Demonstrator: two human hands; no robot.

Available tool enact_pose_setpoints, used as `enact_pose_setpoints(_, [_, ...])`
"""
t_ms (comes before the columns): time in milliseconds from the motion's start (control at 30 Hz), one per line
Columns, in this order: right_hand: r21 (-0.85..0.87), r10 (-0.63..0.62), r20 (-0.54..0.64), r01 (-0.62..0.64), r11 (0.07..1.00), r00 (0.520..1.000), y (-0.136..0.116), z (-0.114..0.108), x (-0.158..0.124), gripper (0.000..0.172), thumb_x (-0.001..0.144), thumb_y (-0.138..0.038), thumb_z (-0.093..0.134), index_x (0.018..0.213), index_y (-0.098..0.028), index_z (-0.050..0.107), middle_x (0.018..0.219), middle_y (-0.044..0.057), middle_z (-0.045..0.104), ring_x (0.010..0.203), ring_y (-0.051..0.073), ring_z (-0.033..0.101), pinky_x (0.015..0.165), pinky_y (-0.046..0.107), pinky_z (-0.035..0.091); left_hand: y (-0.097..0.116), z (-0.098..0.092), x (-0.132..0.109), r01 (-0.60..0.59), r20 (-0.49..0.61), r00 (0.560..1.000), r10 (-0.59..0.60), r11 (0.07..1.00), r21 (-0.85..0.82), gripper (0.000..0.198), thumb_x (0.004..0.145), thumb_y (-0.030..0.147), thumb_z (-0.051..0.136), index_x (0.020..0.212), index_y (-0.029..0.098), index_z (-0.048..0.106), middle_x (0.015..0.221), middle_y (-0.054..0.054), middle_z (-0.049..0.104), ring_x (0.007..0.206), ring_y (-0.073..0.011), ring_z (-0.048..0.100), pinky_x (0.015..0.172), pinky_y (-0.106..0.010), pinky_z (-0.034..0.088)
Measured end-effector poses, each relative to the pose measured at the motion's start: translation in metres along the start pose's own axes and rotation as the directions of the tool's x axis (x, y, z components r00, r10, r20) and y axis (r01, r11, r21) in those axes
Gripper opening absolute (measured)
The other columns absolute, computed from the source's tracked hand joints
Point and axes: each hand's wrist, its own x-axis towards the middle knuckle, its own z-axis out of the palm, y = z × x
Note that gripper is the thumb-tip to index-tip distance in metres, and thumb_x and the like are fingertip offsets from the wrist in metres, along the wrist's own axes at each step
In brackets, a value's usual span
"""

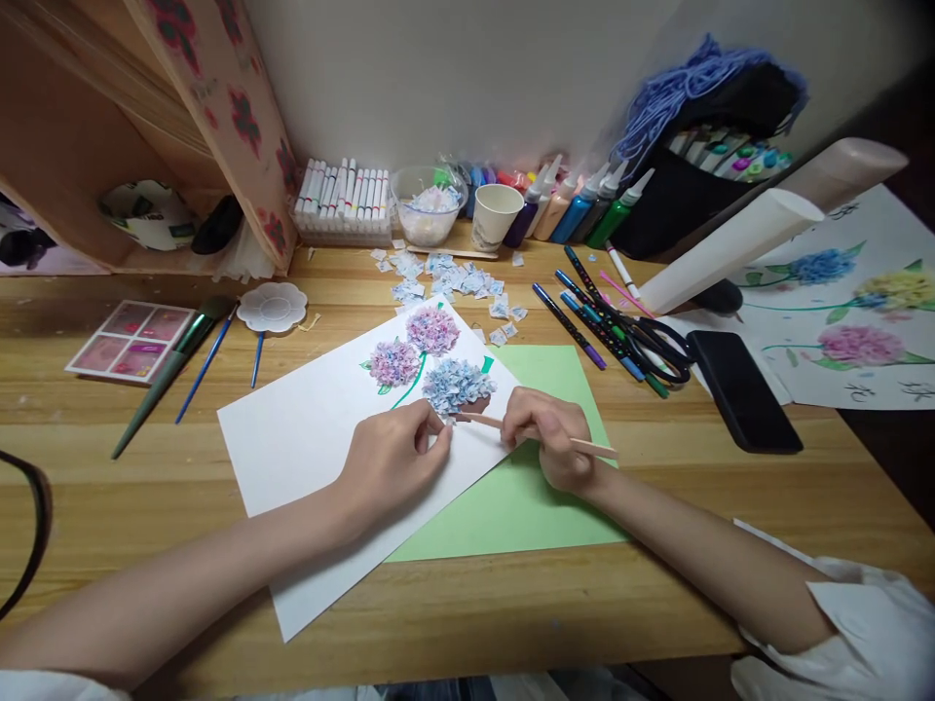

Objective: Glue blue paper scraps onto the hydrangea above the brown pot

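Observation:
On the white sheet (292, 438) are two pink-purple flower heads (432, 331) and a blue one (459, 386) built up from crumpled paper bits, with green painted stems. My left hand (398, 453) rests on this sheet, thumb and forefinger pinched on a small pale paper scrap (450, 420) just below the blue flower head. A thin wooden stick (595, 449) is gripped in my right hand (551, 433), its tip pointing left to the scrap and a brown patch (474, 407) at the blue flower's lower edge. Whether the tip touches the scrap, I cannot tell.
Under the white sheet lies green paper (511, 506). Loose blue-white paper squares (460, 277) are scattered behind it. Pens (570, 326), scissors (657, 350) and a phone (743, 389) lie right; brushes (165, 380) and a palette (272, 308) left. A paper cup (497, 219) stands behind.

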Motion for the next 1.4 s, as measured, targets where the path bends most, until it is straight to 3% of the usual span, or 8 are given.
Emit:
enact_pose_setpoints(133, [-0.098, -0.184, 0.166, 0.202, 0.974, 0.969, 0.000, 0.001, 0.002, 0.042, 0.098, -0.034, 0.026, 0.075, -0.021, 0.058, 0.061, 0.003, 0.056, 0.061, 0.017, 0.052, 0.062, 0.031, 0.042, 0.001, -0.002, 0.003, 0.010, -0.005, 1.000, -0.010, 1.000, 0.020, 0.017, 0.081, 0.031, 0.053, 0.069, 0.019, 0.055, 0.057, 0.003, 0.056, 0.053, -0.0121, 0.050, 0.053, -0.024, 0.030])
enact_pose_setpoints(267, [-0.128, -0.245, 0.203, 0.274, 0.953, 0.948, 0.000, 0.003, 0.005, 0.037, 0.098, -0.030, 0.027, 0.079, -0.021, 0.057, 0.063, 0.003, 0.058, 0.063, 0.017, 0.053, 0.064, 0.031, 0.043, 0.001, -0.004, 0.007, 0.011, -0.003, 1.000, -0.010, 0.999, 0.043, 0.016, 0.081, 0.031, 0.053, 0.071, 0.019, 0.056, 0.057, 0.003, 0.057, 0.053, -0.0124, 0.050, 0.053, -0.024, 0.030])
enact_pose_setpoints(833, [-0.209, -0.124, 0.223, 0.171, 0.963, 0.967, -0.002, 0.007, 0.011, 0.037, 0.099, -0.031, 0.027, 0.076, -0.021, 0.054, 0.066, 0.002, 0.055, 0.066, 0.016, 0.053, 0.066, 0.029, 0.042, 0.001, -0.008, 0.009, -0.002, -0.003, 1.000, 0.002, 0.999, 0.041, 0.007, 0.076, 0.023, 0.051, 0.071, 0.020, 0.047, 0.059, 0.003, 0.054, 0.054, -0.0129, 0.049, 0.055, -0.026, 0.033])
enact_pose_setpoints(1033, [-0.200, 0.131, 0.241, -0.082, 0.976, 0.962, -0.025, 0.015, 0.040, 0.042, 0.098, -0.036, 0.031, 0.063, -0.021, 0.049, 0.056, -0.002, 0.050, 0.057, 0.013, 0.051, 0.061, 0.027, 0.040, 0.001, -0.008, 0.010, -0.008, -0.021, 1.000, 0.008, 1.000, 0.014, 0.010, 0.077, 0.022, 0.048, 0.069, 0.020, 0.043, 0.060, 0.003, 0.053, 0.054, -0.0131, 0.048, 0.054, -0.026, 0.032])
enact_pose_setpoints(1167, [-0.015, 0.281, 0.174, -0.283, 0.959, 0.944, -0.032, 0.006, 0.047, 0.047, 0.095, -0.047, 0.036, 0.061, -0.020, 0.052, 0.045, -0.004, 0.046, 0.047, 0.011, 0.048, 0.056, 0.026, 0.040, 0.000, -0.009, 0.009, 0.005, -0.023, 1.000, -0.005, 1.000, 0.012, 0.011, 0.078, 0.022, 0.046, 0.068, 0.021, 0.041, 0.059, 0.003, 0.052, 0.054, -0.0133, 0.048, 0.054, -0.026, 0.031])
enact_pose_setpoints(1267, [0.088, 0.257, -0.030, -0.254, 0.963, 0.966, -0.027, -0.017, 0.047, 0.043, 0.095, -0.050, 0.036, 0.071, -0.020, 0.056, 0.050, -0.004, 0.052, 0.045, 0.010, 0.049, 0.052, 0.024, 0.039, -0.001, -0.009, 0.009, 0.004, -0.031, 1.000, -0.004, 1.000, -0.005, 0.013, 0.079, 0.022, 0.044, 0.067, 0.021, 0.039, 0.058, 0.003, 0.051, 0.052, -0.0130, 0.046, 0.053, -0.025, 0.030])
enact_pose_setpoints(1333, [-0.013, 0.185, -0.166, -0.189, 0.982, 0.969, -0.018, -0.034, 0.048, 0.035, 0.095, -0.046, 0.040, 0.080, -0.021, 0.059, 0.066, -0.001, 0.061, 0.057, 0.011, 0.057, 0.055, 0.025, 0.040, -0.003, -0.008, 0.009, -0.012, -0.048, 0.999, 0.011, 1.000, -0.018, 0.015, 0.079, 0.022, 0.043, 0.066, 0.021, 0.036, 0.055, 0.004, 0.048, 0.050, -0.0124, 0.045, 0.052, -0.024, 0.029])
enact_pose_setpoints(1400, [-0.232, 0.113, -0.176, -0.153, 0.961, 0.978, -0.006, -0.048, 0.052, 0.027, 0.093, -0.041, 0.046, 0.081, -0.021, 0.061, 0.080, 0.002, 0.066, 0.071, 0.015, 0.061, 0.063, 0.027, 0.043, -0.005, -0.006, 0.010, -0.036, -0.072, 0.997, 0.034, 0.999, -0.033, 0.017, 0.079, 0.023, 0.042, 0.064, 0.021, 0.034, 0.053, 0.005, 0.045, 0.049, -0.0116, 0.043, 0.052, -0.024, 0.029])
